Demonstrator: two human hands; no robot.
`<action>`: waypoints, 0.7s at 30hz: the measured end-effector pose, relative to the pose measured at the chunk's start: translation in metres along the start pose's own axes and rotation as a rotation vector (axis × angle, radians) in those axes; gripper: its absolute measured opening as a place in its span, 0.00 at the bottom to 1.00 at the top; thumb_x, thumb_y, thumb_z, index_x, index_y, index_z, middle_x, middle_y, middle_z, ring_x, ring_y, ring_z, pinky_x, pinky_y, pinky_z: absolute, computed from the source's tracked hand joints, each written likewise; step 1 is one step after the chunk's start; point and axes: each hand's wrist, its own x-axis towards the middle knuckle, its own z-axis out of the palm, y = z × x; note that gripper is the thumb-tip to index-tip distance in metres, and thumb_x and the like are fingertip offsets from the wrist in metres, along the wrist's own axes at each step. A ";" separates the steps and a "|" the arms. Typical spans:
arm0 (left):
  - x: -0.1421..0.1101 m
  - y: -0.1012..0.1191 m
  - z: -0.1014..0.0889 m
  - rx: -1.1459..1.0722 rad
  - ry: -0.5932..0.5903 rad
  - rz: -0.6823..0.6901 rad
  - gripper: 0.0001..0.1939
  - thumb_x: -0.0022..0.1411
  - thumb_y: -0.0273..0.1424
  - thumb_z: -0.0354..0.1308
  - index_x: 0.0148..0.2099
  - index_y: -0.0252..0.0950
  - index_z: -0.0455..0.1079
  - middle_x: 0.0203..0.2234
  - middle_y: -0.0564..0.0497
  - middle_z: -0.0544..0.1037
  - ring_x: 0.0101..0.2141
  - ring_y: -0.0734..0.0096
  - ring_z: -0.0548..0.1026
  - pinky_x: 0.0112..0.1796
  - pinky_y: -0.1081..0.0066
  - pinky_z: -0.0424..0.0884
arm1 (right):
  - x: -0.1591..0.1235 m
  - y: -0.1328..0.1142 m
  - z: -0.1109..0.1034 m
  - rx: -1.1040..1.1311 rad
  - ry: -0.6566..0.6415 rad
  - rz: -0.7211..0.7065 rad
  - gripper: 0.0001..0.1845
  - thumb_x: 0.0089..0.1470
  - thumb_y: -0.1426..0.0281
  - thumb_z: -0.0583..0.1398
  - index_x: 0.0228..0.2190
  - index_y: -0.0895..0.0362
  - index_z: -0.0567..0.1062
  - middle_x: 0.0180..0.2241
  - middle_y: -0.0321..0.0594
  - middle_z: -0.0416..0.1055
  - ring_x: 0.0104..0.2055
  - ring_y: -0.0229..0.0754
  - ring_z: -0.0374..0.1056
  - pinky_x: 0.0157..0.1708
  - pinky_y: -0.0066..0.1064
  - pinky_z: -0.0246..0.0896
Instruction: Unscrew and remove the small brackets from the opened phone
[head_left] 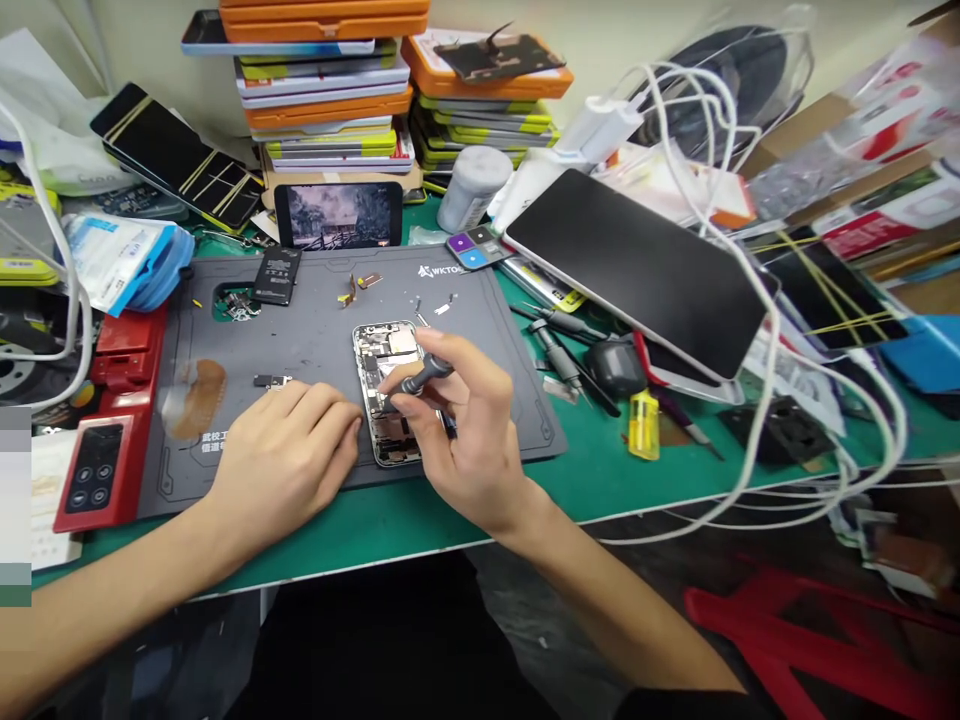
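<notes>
An opened smartphone (386,425) lies on the grey work mat, its inner parts and metal frame exposed. Between the thumb and fingers of my right hand (472,430) is a small dark screwdriver (426,376), its tip pointing down into the phone. My left hand (292,445) rests on the mat close against the phone's left edge, fingers curled and pressed together; whatever is under them is hidden. A small dark phone part (271,381) lies just beyond the left knuckles. Farther up the mat are copper-coloured flex pieces (358,287), tiny metal bits (442,308) and a black battery (277,276).
A lit phone (339,215) leans against stacked cases (326,100) at the back. A red device (97,465) borders the mat's left. Right of it lie screwdrivers (559,355), a yellow-handled item (643,427), a large black tablet (637,265) and looping white cables (757,440).
</notes>
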 end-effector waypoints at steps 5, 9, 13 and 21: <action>0.001 0.001 0.000 0.016 -0.006 0.009 0.11 0.79 0.28 0.54 0.45 0.34 0.77 0.38 0.46 0.84 0.36 0.60 0.78 0.38 0.58 0.73 | -0.002 0.000 0.002 -0.008 -0.037 0.012 0.37 0.75 0.76 0.56 0.74 0.41 0.50 0.67 0.48 0.71 0.68 0.49 0.75 0.56 0.45 0.86; 0.001 0.000 0.000 0.005 -0.003 0.020 0.10 0.78 0.27 0.55 0.44 0.33 0.77 0.38 0.46 0.84 0.36 0.58 0.78 0.38 0.56 0.73 | -0.003 0.001 0.003 -0.015 -0.031 0.004 0.38 0.74 0.77 0.56 0.75 0.40 0.49 0.68 0.46 0.71 0.68 0.48 0.75 0.58 0.43 0.85; 0.000 0.001 0.001 0.013 -0.012 0.016 0.10 0.78 0.28 0.55 0.44 0.34 0.77 0.38 0.46 0.84 0.36 0.58 0.78 0.38 0.56 0.73 | -0.001 -0.001 0.002 -0.029 -0.023 -0.013 0.37 0.74 0.78 0.56 0.74 0.43 0.52 0.67 0.46 0.72 0.64 0.46 0.78 0.54 0.40 0.86; 0.000 0.001 0.001 0.035 -0.028 0.021 0.12 0.79 0.29 0.54 0.41 0.36 0.75 0.39 0.46 0.83 0.36 0.61 0.77 0.37 0.58 0.72 | 0.010 -0.008 -0.006 -0.217 -0.082 -0.131 0.34 0.73 0.75 0.60 0.72 0.44 0.56 0.59 0.37 0.83 0.46 0.40 0.85 0.41 0.32 0.85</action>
